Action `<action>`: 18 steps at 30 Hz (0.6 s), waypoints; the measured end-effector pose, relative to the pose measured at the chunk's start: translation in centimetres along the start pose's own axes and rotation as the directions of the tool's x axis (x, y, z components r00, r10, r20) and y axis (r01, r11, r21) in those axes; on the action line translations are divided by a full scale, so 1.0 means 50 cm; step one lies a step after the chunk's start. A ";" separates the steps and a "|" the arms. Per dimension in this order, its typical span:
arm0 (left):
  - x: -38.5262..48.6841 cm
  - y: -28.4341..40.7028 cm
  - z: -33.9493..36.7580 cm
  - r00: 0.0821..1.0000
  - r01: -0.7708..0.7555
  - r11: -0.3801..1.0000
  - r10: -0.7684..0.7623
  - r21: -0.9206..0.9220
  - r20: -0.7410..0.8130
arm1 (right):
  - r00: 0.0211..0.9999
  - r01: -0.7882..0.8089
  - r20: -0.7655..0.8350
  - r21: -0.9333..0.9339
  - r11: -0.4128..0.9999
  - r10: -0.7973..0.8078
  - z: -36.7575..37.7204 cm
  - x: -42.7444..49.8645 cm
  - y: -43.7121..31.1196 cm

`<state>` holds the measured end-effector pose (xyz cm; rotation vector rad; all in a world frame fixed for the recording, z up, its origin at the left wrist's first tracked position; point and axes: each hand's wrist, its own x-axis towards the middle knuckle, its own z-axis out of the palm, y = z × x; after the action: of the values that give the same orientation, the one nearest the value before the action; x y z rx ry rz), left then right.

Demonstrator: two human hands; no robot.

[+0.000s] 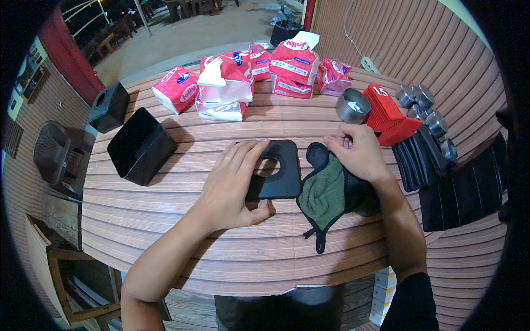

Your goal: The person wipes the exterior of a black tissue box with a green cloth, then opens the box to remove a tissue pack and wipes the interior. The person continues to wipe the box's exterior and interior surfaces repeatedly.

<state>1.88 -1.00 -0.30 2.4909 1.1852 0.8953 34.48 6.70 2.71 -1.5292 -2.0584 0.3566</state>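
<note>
My left hand (232, 188) spans a flat black lid (290, 173) with an oval hole, fingers along its far edge and thumb at the near edge. The lid lies on the table. Just to its right is a green microfibre cloth (325, 198) with black edging, partly folded over. My right hand (358, 151) has its fingers curled, pinching the cloth's upper part; the forearm hides some of its dark right side. At the left, an open black box (143, 149) leans toward me, its dark inside showing.
Several pink tissue packs (294, 62) line the table's (232, 265) far side. A black box with a holed lid (108, 107) stands far left. Rightward are a metal cup (353, 106), red number stands (385, 111), smaller metal pots (434, 123), black folders (418, 159) and a power strip (369, 65).
</note>
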 end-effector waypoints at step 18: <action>0.000 -0.028 -0.025 0.992 0.123 0.992 -0.123 0.003 -0.018 | 0.491 0.460 0.654 0.367 0.809 -0.576 -0.053 -0.082 -0.107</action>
<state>0.26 -0.18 0.04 2.3880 1.3306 0.8847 32.59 0.87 6.53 -0.5809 -2.9121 0.9923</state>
